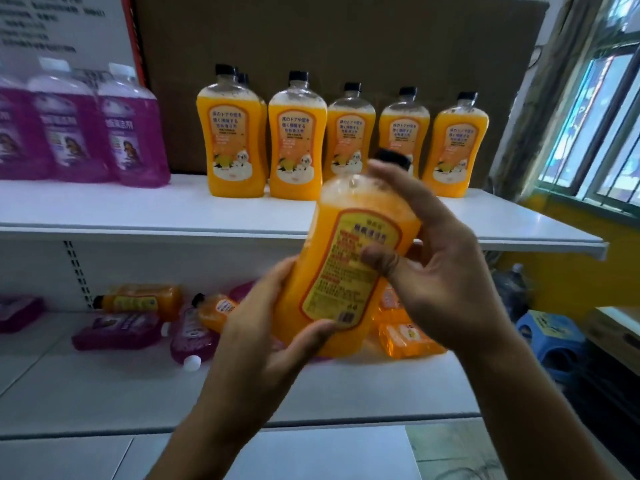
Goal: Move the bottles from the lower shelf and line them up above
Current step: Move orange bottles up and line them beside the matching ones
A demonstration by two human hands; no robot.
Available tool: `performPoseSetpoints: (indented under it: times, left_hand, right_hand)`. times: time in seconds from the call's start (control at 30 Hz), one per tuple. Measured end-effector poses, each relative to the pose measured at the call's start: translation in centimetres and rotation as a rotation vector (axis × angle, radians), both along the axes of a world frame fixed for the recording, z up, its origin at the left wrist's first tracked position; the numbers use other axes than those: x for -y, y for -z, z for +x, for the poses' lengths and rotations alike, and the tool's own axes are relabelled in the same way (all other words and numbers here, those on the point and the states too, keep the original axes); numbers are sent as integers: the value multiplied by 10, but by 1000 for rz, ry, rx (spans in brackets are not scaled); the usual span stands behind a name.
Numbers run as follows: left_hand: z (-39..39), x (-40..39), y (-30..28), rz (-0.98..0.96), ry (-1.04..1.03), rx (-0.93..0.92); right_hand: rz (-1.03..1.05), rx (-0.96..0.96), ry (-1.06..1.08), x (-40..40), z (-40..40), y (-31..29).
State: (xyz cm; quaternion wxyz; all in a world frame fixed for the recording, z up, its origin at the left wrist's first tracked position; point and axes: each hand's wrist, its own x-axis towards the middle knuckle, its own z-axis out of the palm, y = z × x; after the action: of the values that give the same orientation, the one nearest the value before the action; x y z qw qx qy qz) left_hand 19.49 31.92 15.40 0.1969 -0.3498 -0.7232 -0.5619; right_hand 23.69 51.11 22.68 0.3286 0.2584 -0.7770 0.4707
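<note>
Both hands hold one orange bottle (349,261) in the air, in front of the edge of the upper shelf (145,209). The left hand (273,327) grips the bottom part of it, with the thumb on the label. The right hand (436,268) grips the upper part, its thumb pressing on the label and its fingers reaching behind the neck near the black cap (393,159). The bottle leans a little to the right. On the upper shelf a row of orange bottles (343,140) stands upright, and purple bottles (79,123) stand to their left. On the lower shelf (104,386), orange and purple bottles (166,318) lie on their sides.
</note>
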Motion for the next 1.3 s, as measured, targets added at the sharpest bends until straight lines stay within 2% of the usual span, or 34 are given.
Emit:
performPoseSetpoints:
  times: [0.1, 0.27, 0.43, 0.6, 0.8, 0.87, 1.03, 1.2, 1.3]
  left_hand:
    - [-1, -11, -38, -152, 6, -108]
    - [-4, -37, -80, -288, -76, -241]
    - [-24, -73, -97, -308, -55, -203]
    - [-51, -103, -100, -445, -235, -194]
    - [-70, -127, -100, -399, -176, -126]
    - [-78, -129, -103, -367, -102, -50]
    - [-93, -127, -114, -263, 97, 152]
    - [-119, -93, -136, -430, 397, 417]
    - [-124, -83, -137, -435, 376, 498]
  right_hand:
    - [9, -52, 45, -6, 0, -34]
    - [23, -108, 163, -21, 1, -70]
    - [125, -140, 388, -35, -2, -85]
    - [283, -233, 725, -35, -19, -85]
    - [477, -134, 993, -25, -56, -87]
    - [516, -73, 957, -30, -65, -92]
    - [510, 127, 654, -46, -77, -98]
    - [554, 184, 433, -65, -75, -106]
    - [516, 216, 332, -70, -79, -110]
